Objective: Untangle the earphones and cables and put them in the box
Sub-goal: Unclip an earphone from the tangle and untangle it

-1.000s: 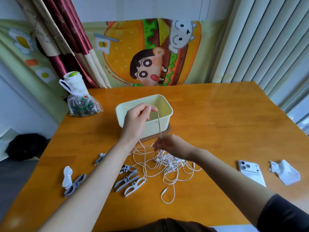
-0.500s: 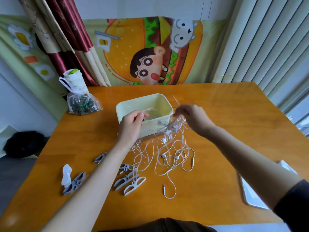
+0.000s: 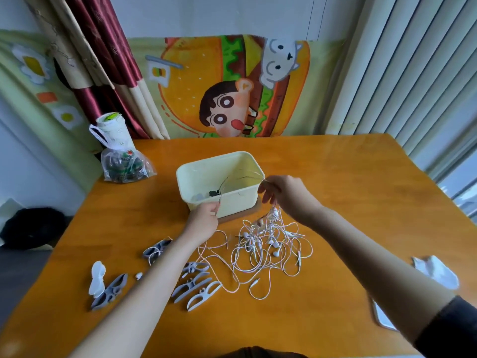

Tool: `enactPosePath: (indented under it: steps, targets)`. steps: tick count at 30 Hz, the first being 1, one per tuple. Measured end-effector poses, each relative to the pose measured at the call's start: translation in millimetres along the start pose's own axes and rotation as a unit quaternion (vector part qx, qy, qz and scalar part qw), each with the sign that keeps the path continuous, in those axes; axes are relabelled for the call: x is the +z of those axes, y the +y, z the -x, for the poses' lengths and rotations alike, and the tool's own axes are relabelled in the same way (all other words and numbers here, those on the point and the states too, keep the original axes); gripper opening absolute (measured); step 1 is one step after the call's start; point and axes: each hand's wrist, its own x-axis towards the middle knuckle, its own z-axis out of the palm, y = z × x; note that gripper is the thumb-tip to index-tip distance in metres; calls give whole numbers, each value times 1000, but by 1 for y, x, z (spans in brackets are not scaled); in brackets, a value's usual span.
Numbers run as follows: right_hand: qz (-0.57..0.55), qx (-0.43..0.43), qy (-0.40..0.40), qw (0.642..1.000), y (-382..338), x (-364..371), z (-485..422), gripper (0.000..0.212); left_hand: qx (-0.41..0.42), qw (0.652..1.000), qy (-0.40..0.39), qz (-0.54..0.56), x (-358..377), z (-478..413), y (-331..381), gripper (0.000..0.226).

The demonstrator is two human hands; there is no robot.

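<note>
pinching a thin cable (image 3: 227, 180) between thumb and fingertips, the left hand (image 3: 204, 220) sits just in front of the near wall of the cream box (image 3: 233, 200), its fingers curled on the strand. from that pinch the cable rises, arcs over the box's open top and runs across to the right hand (image 3: 287, 195). the right hand hovers beside the box's near right corner, its fingers curled downward round the top of the earphone tangle (image 3: 265, 248). part of the tangle hangs straight beneath the right hand, with small white earbuds bunched there. the rest lies in loose white loops on the orange table (image 3: 348, 182), below that hand and between the two forearms, one plug end trailing nearest the person. a small dark item (image 3: 213, 193) lies inside the box, just beyond the left hand's fingertips; what it is cannot be told. grey and white clips (image 3: 196, 285) lie scattered on either side of the left forearm. a clear plastic bag (image 3: 124, 164) stands well off to the far left of the left hand, and a crumpled white scrap (image 3: 436, 271) lies out past the right forearm.
</note>
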Motion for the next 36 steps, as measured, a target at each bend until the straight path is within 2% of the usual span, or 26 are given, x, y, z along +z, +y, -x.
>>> enactPosePath:
  steps: [4,7,10,14,19,22,25,30,32,36]
  targets:
    - [20,12,-89,996,2,21,2,26,98,993,52,33,2,6,19,49]
    - [29,6,-125,992,-5,30,3,28,133,990,-20,50,9,8,32,35]
    - [15,6,-131,991,-8,33,5,32,127,988,-88,-10,15,6,30,15]
    - [-38,37,-136,989,7,36,10,15,128,990,-40,-47,9,4,20,21]
    - [-65,35,-132,988,27,45,23,2,140,990,5,1,-8,6,25,25]
    - [-64,38,-134,988,31,48,27,3,141,989,28,44,-12,8,28,25]
    - [-60,56,-141,987,32,49,29,18,140,985,48,87,-13,8,27,25]
    - [-57,52,-127,989,35,50,30,32,115,983,77,121,-13,8,19,26]
    - [-52,58,-114,990,38,50,31,31,92,982,92,139,-16,7,15,26]
    - [-38,53,-97,993,37,49,34,14,63,984,97,138,-21,4,2,27]
